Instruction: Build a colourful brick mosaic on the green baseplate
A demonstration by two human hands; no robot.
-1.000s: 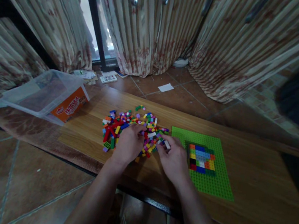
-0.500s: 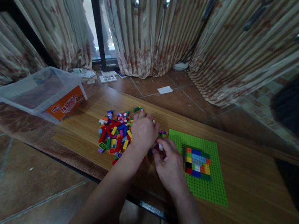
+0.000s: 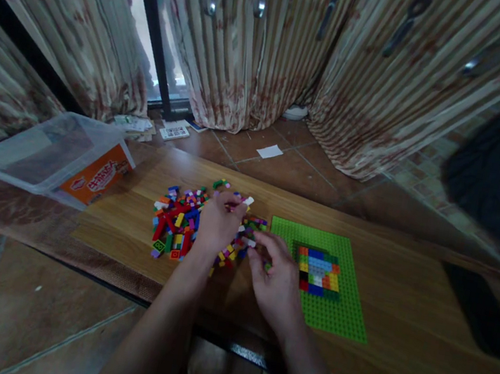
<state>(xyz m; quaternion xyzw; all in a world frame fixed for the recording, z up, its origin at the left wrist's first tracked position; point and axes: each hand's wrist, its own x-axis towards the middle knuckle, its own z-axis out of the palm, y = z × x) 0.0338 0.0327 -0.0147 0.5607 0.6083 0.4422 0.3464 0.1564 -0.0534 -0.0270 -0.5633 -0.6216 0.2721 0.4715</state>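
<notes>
A heap of small coloured bricks (image 3: 178,226) lies on a wooden table (image 3: 401,317). My left hand (image 3: 217,223) rests on the heap's right part, fingers curled, and its fingertips pinch a small white brick (image 3: 248,201). Close to the right, my right hand (image 3: 275,278) lies at the heap's edge with fingers bent over the pieces; what it holds is hidden. A green baseplate (image 3: 344,313) sits just right of that hand. On the plate stands a low block of coloured bricks (image 3: 317,271).
A clear plastic tub with an orange label (image 3: 56,156) lies tipped at the table's left end. A dark flat object (image 3: 479,311) sits at the right. Striped curtains (image 3: 266,41) hang behind, with papers (image 3: 270,151) on the tiled floor.
My left hand moved from the near side of the heap to its far right part and now pinches a white brick. My right hand shifted slightly left. The view drifted.
</notes>
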